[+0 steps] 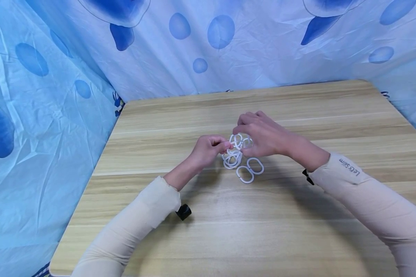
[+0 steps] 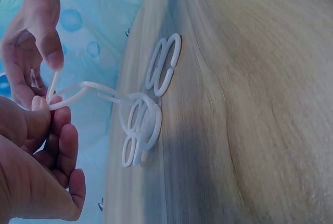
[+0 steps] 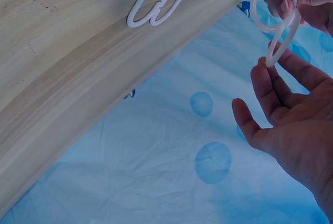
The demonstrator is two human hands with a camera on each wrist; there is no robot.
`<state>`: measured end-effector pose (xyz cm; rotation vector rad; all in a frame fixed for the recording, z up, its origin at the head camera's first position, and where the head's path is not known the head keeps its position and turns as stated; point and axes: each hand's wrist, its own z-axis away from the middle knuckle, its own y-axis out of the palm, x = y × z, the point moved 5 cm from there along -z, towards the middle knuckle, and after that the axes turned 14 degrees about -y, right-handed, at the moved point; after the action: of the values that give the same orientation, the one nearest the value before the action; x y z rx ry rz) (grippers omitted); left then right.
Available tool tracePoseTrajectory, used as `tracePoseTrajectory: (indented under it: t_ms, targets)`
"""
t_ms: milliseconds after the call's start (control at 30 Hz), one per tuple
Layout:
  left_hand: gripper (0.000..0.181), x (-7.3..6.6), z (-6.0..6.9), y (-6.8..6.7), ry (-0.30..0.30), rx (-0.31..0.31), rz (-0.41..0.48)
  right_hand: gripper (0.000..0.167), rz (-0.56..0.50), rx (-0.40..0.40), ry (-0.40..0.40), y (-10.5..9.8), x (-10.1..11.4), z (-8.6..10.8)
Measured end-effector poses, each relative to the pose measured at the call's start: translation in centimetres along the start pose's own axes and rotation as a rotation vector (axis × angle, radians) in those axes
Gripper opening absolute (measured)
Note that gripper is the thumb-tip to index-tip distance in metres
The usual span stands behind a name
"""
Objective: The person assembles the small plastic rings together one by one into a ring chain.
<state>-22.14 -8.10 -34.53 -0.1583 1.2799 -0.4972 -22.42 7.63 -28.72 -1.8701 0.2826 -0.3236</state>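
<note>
White oval plastic rings, each with a small gap, are linked into a chain (image 1: pixel 232 161) in the middle of the table. My left hand (image 1: pixel 210 151) pinches one link between thumb and index finger; in the left wrist view this link (image 2: pixel 70 100) is raised, with the chain hanging from it down to the table. To its right, my right hand (image 1: pixel 263 134) holds another white ring (image 3: pixel 285 44) at its end with the fingertips. That ring meets the link at the left hand; whether they are joined is unclear. The right thumb is partly hidden in the head view.
Two loose white rings (image 1: pixel 255 166) lie side by side, touching, just in front of the chain. The wood-grain table (image 1: pixel 249 238) extends all around. Blue patterned curtains (image 1: pixel 201 46) hang behind it and on the left (image 1: pixel 38 127).
</note>
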Motion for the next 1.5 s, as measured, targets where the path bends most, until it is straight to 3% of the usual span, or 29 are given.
tracePoseTrajectory:
  t_ms: [167,367,633,800,900,1100,1200,1500]
  targets:
    - [0.019,-0.19,0.13,0.03,0.029,-0.031,-0.098,0.040,-0.017,0.032,0.008,0.20,-0.04,-0.11]
    - [0.018,-0.66,0.20,0.24,0.053,-0.061,-0.121,0.042,-0.017,0.075,0.027,0.86,-0.23,-0.15]
    - [0.018,-0.72,0.33,0.44,0.117,-0.040,-0.116,0.039,0.017,-0.055,-0.018,0.54,-0.49,-0.08]
    - [0.025,-0.33,0.00,0.06,0.059,-0.080,-0.046,0.038,0.021,-0.122,-0.034,0.51,-0.53,-0.06]
    - [0.025,-0.13,-0.20,-0.04,0.021,-0.083,0.005,0.039,0.028,-0.202,-0.067,0.42,-0.38,-0.13]
    - [0.023,-0.21,-0.29,0.32,-0.001,0.050,0.182,0.039,0.066,-0.362,-0.140,0.15,-0.07,-0.38]
    - [0.023,-0.25,-0.23,0.27,-0.021,0.077,0.269,0.039,0.072,-0.405,-0.149,0.12,-0.09,-0.42]
    - [0.022,-0.29,-0.19,0.08,-0.009,0.008,0.324,0.041,0.066,-0.447,-0.148,-0.02,-0.10,-0.63]
